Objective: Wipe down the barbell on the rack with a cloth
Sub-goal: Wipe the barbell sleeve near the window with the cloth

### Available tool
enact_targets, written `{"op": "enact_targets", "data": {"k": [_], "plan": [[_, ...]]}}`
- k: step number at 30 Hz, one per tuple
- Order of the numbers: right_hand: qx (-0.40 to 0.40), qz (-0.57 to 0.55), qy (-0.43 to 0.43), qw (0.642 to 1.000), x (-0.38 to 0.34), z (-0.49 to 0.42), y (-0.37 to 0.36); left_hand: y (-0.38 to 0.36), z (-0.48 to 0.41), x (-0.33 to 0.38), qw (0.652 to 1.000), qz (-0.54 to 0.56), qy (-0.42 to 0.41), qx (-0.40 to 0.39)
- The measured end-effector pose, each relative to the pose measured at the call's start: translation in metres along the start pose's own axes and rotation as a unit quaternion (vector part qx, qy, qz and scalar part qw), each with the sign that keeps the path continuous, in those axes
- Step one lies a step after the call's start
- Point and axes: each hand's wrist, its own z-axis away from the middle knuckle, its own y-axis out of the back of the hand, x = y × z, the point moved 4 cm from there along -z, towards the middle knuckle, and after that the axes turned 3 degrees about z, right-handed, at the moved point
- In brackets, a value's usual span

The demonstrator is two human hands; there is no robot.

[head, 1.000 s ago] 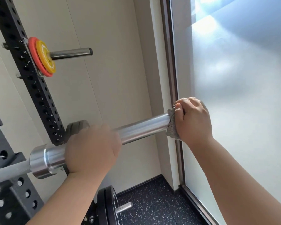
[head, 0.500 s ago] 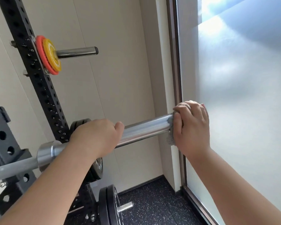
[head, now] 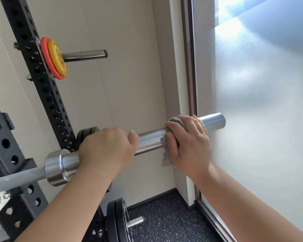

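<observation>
Head view:
- One barbell lies across the rack. Its thin grey shaft runs in from the left edge, and its thick shiny end sleeve reaches right, with the tip in front of the window.
- Two bare hands are on that sleeve.
- The left hand sits just right of the sleeve's collar, its fingers clenched over the top of the barbell, the thumb tip showing on the near side.
- The right hand is further out, near the tip, with its fingers grasping one grey cloth wrapped against the sleeve. A loose corner of the cloth hangs below the bar.
- A bare stretch of sleeve shows between the hands, and a short stub beyond the right hand.
- Two black holed posts of the rack are visible: one slanting up the left, one at the left edge.
- One steel peg sticks out of the slanting post, carrying two small plates: one red plate and one yellow plate, touching.
- Two black plates sit on a lower peg, above the speckled floor.
- More dark plates show behind the left hand, though their number cannot be told.
</observation>
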Motion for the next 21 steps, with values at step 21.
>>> {"op": "enact_targets", "data": {"k": [21], "plan": [[-0.025, 0.066, -0.098, 0.993, -0.026, -0.014, -0.009, 0.007, 0.020, -0.028, 0.997, 0.017, -0.045, 0.068]]}}
